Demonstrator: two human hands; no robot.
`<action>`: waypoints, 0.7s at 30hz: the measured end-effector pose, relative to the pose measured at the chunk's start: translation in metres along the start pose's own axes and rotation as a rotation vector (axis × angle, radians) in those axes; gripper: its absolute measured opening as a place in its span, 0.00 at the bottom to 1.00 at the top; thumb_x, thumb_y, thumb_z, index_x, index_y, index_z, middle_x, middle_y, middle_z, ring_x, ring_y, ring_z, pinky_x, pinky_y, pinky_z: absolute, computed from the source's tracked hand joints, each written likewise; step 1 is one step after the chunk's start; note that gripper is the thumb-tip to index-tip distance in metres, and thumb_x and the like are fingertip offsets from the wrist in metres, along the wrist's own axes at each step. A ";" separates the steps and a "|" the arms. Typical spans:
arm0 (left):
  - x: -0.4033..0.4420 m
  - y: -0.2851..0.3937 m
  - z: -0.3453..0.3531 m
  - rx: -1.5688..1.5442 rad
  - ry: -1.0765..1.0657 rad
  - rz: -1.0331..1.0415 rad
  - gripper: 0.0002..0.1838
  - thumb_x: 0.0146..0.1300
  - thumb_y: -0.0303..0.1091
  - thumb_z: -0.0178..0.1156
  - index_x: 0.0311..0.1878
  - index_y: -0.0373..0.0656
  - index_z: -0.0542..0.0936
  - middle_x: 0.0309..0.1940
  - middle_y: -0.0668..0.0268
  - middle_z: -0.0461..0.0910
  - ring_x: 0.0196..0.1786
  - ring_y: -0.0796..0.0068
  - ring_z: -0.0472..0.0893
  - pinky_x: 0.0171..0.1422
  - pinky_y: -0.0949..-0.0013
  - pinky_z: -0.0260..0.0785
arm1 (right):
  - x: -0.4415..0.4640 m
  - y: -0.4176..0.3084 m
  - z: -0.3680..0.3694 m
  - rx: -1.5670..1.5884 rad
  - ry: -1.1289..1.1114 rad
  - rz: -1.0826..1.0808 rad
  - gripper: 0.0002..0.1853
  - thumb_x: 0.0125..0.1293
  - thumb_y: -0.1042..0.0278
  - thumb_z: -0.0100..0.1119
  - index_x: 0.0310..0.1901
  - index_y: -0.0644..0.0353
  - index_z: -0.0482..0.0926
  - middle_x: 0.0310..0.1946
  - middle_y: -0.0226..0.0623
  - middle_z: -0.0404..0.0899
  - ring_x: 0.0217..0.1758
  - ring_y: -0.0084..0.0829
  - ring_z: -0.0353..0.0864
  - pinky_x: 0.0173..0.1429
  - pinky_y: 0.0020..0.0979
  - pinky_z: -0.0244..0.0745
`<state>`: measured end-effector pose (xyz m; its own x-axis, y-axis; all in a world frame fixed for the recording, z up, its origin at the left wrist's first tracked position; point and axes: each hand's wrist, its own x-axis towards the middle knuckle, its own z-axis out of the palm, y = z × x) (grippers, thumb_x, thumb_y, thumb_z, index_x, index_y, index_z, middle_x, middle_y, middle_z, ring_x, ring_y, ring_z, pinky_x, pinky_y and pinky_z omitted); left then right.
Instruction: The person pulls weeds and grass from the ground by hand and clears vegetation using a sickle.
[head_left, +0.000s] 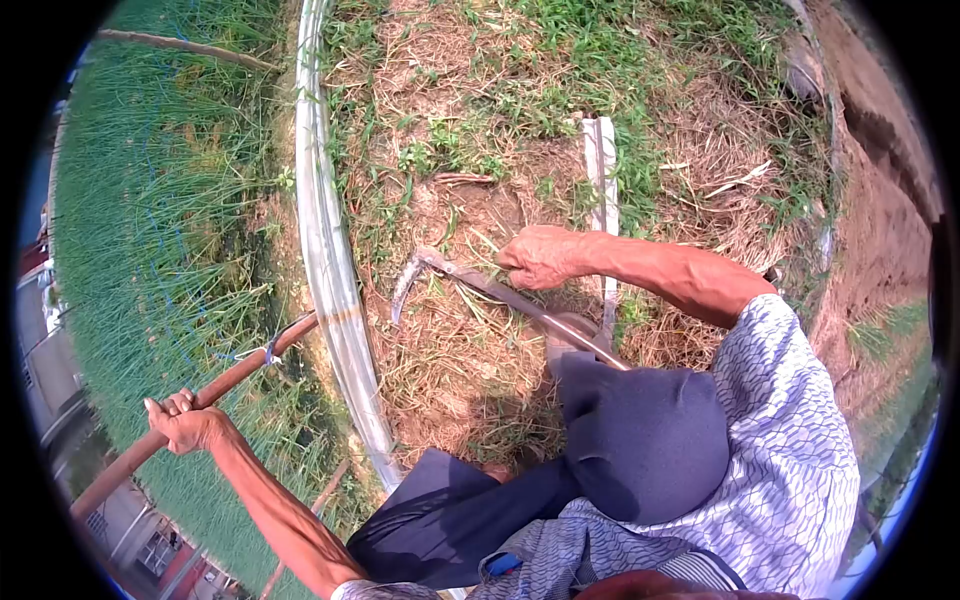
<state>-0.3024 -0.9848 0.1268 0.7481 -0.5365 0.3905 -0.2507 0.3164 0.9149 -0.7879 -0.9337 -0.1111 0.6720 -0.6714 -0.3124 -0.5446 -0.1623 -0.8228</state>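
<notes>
My left hand (185,422) is wrapped round a brown wooden pole (240,375) that slants up beside the green crop. My right hand (540,257) is closed over the dry ground, fingertips pressed together; whatever may be in them is hard to make out, though thin grass stalks (484,241) show beside them. Just below that hand, apparently apart from it, a long-handled sickle (490,288) lies at a slant. Its curved blade (404,288) points down toward the straw, and the handle runs back to my bent knee (648,440).
A rolled strip of clear plastic sheeting (325,220) runs lengthwise between the bed of thin green crop (140,230) and the weedy path. A narrow pale strip (601,170) lies behind my right hand. Green weeds (590,50) grow ahead, and a bare soil bank (880,220) rises at right.
</notes>
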 end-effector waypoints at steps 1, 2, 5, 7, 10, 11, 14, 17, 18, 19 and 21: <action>-0.002 0.000 0.003 -0.005 -0.001 0.004 0.17 0.68 0.33 0.60 0.23 0.47 0.66 0.15 0.74 0.60 0.16 0.81 0.62 0.21 0.73 0.58 | 0.006 -0.012 -0.005 -0.093 0.075 0.020 0.12 0.62 0.62 0.52 0.29 0.63 0.69 0.19 0.49 0.71 0.23 0.48 0.76 0.33 0.50 0.72; -0.005 0.002 0.004 0.012 0.005 0.031 0.17 0.68 0.33 0.60 0.23 0.47 0.66 0.15 0.74 0.60 0.15 0.81 0.62 0.21 0.73 0.57 | 0.012 -0.018 -0.010 -0.186 0.150 0.034 0.11 0.64 0.62 0.53 0.31 0.61 0.70 0.20 0.49 0.73 0.25 0.49 0.78 0.34 0.51 0.73; 0.000 0.001 0.002 0.010 0.020 0.064 0.18 0.68 0.34 0.60 0.23 0.47 0.65 0.15 0.74 0.60 0.14 0.81 0.61 0.20 0.72 0.55 | 0.030 0.044 -0.052 -0.530 0.645 0.244 0.13 0.61 0.65 0.60 0.43 0.63 0.73 0.43 0.53 0.75 0.52 0.53 0.77 0.46 0.48 0.79; -0.001 -0.003 0.001 -0.018 -0.002 0.036 0.18 0.68 0.34 0.60 0.22 0.48 0.65 0.14 0.74 0.60 0.13 0.81 0.61 0.19 0.72 0.55 | 0.026 0.057 -0.077 -0.580 0.805 0.399 0.22 0.58 0.66 0.63 0.52 0.63 0.69 0.49 0.52 0.72 0.54 0.55 0.74 0.49 0.49 0.78; -0.002 -0.003 0.004 -0.001 0.023 0.065 0.19 0.68 0.34 0.59 0.21 0.49 0.64 0.14 0.74 0.60 0.14 0.81 0.61 0.20 0.73 0.55 | 0.030 0.077 -0.078 -0.531 0.608 0.563 0.18 0.60 0.67 0.62 0.49 0.64 0.72 0.48 0.54 0.73 0.54 0.56 0.74 0.50 0.49 0.78; -0.004 -0.001 0.004 0.008 0.022 0.064 0.19 0.68 0.34 0.59 0.21 0.49 0.64 0.14 0.74 0.60 0.14 0.81 0.61 0.20 0.73 0.55 | 0.034 0.092 -0.072 -0.611 0.630 0.498 0.15 0.61 0.68 0.60 0.47 0.66 0.73 0.46 0.55 0.74 0.53 0.55 0.75 0.50 0.49 0.77; -0.006 0.001 0.011 0.002 0.056 0.076 0.20 0.68 0.34 0.59 0.21 0.49 0.63 0.13 0.74 0.60 0.13 0.80 0.61 0.20 0.72 0.55 | 0.041 0.100 -0.080 -0.532 0.626 0.449 0.11 0.63 0.70 0.57 0.42 0.68 0.75 0.42 0.56 0.76 0.49 0.52 0.77 0.51 0.48 0.76; -0.007 -0.004 0.014 0.056 0.104 0.100 0.20 0.68 0.35 0.58 0.21 0.49 0.62 0.13 0.74 0.59 0.13 0.80 0.60 0.20 0.72 0.55 | 0.035 0.085 -0.064 -0.609 0.447 0.255 0.08 0.62 0.67 0.58 0.38 0.63 0.77 0.30 0.48 0.78 0.37 0.46 0.80 0.50 0.43 0.71; -0.006 -0.004 0.011 0.043 0.084 0.087 0.20 0.68 0.35 0.59 0.21 0.49 0.62 0.13 0.74 0.59 0.14 0.79 0.60 0.20 0.72 0.55 | 0.033 0.070 -0.051 -0.461 0.459 0.238 0.08 0.59 0.65 0.60 0.34 0.59 0.76 0.24 0.42 0.77 0.32 0.44 0.80 0.49 0.41 0.68; -0.004 -0.002 0.008 0.037 0.058 0.074 0.21 0.69 0.35 0.59 0.21 0.50 0.62 0.13 0.74 0.58 0.14 0.79 0.60 0.20 0.72 0.55 | 0.032 0.065 -0.033 -0.437 0.428 0.118 0.09 0.58 0.64 0.61 0.31 0.59 0.74 0.21 0.39 0.76 0.29 0.43 0.79 0.48 0.40 0.68; -0.004 -0.004 0.010 0.049 0.061 0.078 0.21 0.69 0.36 0.59 0.21 0.50 0.62 0.13 0.74 0.58 0.14 0.79 0.60 0.20 0.72 0.55 | 0.025 0.048 -0.002 -0.516 0.224 -0.039 0.10 0.59 0.64 0.60 0.33 0.60 0.72 0.18 0.44 0.75 0.26 0.48 0.79 0.38 0.46 0.70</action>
<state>-0.3100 -0.9915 0.1230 0.7610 -0.4627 0.4548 -0.3379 0.3159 0.8866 -0.7987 -0.9592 -0.1578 0.6044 -0.7858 -0.1312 -0.7341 -0.4853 -0.4750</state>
